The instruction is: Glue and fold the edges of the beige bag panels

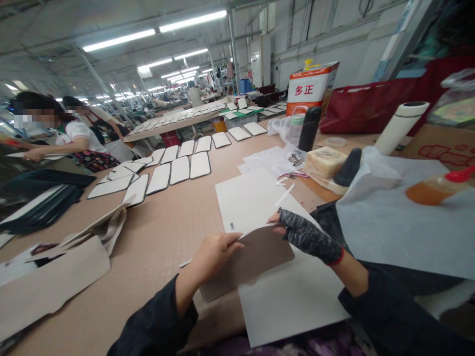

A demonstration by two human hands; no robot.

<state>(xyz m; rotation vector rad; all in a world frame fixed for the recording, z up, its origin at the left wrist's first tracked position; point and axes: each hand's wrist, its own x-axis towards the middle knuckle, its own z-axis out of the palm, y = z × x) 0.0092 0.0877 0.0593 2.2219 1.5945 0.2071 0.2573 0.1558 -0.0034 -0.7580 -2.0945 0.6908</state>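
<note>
A taupe panel with rounded corners (252,262) is held up by its far edge, which bows slightly upward and shows a pale rim. My bare left hand (217,252) pinches that edge on the left. On the right, my right hand (302,232), in a dark grey fingerless glove with a red cuff, pinches the same edge. Beneath the panel lie white sheets (293,296) on the brown table (163,247). A small dark mark shows on the far sheet (245,198). The panel hides part of the sheets.
White panels with dark edges (180,170) stand in rows farther back. Taupe pieces (55,282) lie at left. At right are a black bottle (310,128), a white bottle (401,126), a yellowish block (324,165) and an orange glue bottle (434,190). People work at far left.
</note>
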